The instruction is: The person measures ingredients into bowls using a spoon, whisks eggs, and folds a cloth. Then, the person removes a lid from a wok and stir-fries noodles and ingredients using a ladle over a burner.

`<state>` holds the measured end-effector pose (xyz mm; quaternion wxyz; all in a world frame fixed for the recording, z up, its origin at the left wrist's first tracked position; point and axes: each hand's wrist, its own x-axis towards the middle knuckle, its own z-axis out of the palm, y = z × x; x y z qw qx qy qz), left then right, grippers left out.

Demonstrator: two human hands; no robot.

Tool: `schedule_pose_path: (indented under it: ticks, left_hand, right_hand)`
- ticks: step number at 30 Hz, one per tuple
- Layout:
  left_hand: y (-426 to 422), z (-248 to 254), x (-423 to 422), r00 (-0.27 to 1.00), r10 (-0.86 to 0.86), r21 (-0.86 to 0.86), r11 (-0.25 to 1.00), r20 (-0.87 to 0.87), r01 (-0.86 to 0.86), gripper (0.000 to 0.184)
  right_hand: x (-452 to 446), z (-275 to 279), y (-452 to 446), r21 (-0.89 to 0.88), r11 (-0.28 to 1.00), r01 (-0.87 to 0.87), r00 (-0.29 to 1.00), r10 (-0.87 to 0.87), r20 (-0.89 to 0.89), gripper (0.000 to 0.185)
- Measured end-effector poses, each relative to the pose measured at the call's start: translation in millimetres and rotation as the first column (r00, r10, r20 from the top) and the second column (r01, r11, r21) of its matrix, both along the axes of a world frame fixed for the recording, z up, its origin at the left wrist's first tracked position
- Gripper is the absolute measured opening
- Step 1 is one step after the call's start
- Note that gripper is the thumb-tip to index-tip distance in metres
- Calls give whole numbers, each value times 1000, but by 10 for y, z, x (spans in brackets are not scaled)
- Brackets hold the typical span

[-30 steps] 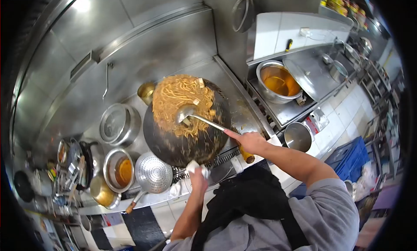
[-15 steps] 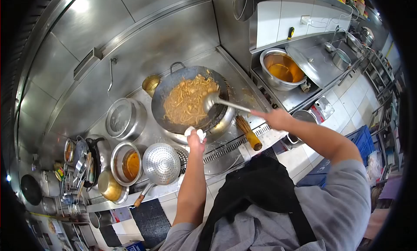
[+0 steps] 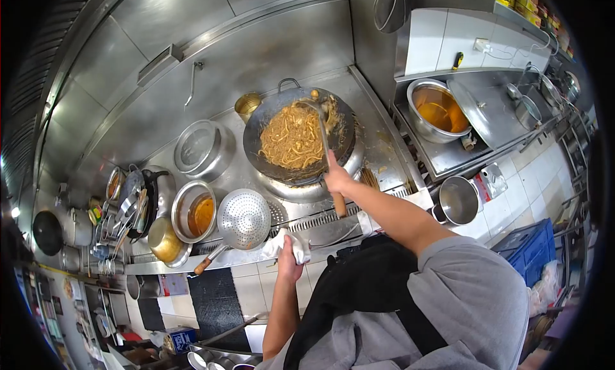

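Note:
A dark wok [image 3: 259, 162] sits on the stove ring with brown noodles [image 3: 291, 136] in it. My right hand [image 3: 337, 178] is closed around the ladle [image 3: 324, 136], whose head is among the noodles at the wok's far side. The ladle's wooden end sticks out below my fist. Bunched in my closed left hand [image 3: 289, 258] is a white cloth [image 3: 298, 247], near the counter's front edge and apart from the wok. A perforated strainer [image 3: 244, 219] lies to the left of the cloth.
Left of the wok stand a lidded pot [image 3: 200, 146], a bowl of orange liquid [image 3: 186, 210] and a brass-coloured pot [image 3: 165, 239]. A small brass container [image 3: 246, 104] is behind the wok. At right are a large orange-liquid pot [image 3: 439, 130], an empty steel pot [image 3: 459, 201] and a blue crate [image 3: 528, 249].
The wok, tilted up earlier, rests level on the ring. My left hand has drawn back from its rim with the cloth. The ladle has swung to the wok's far side.

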<state>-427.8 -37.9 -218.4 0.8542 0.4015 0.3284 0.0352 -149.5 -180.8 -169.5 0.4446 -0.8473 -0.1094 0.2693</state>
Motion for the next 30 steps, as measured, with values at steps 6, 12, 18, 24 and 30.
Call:
schedule_pose_path:
  ticks: [6, 12, 18, 24, 30]
  left_hand:
    - [-55, 330, -591, 972, 234, 5, 972, 23, -235, 53]
    - [30, 350, -525, 963, 270, 141, 953, 7, -268, 53]
    - [-149, 193, -213, 994, 90, 76, 993, 55, -94, 54]
    - [-111, 403, -396, 991, 134, 136, 982, -19, -130, 59]
    - [160, 383, -310, 997, 76, 204, 976, -5, -73, 63]
  right_hand:
    - [290, 1042, -665, 160, 966, -204, 978, 210, -17, 76]
    - [914, 691, -522, 39, 997, -61, 993, 57, 104, 80]
    - [80, 139, 183, 104, 992, -75, 982, 92, -167, 85]
    - [364, 1214, -567, 0, 921, -391, 920, 391, -9, 79]
    - [1046, 620, 143, -100, 980, -172, 960, 189, 208, 82]
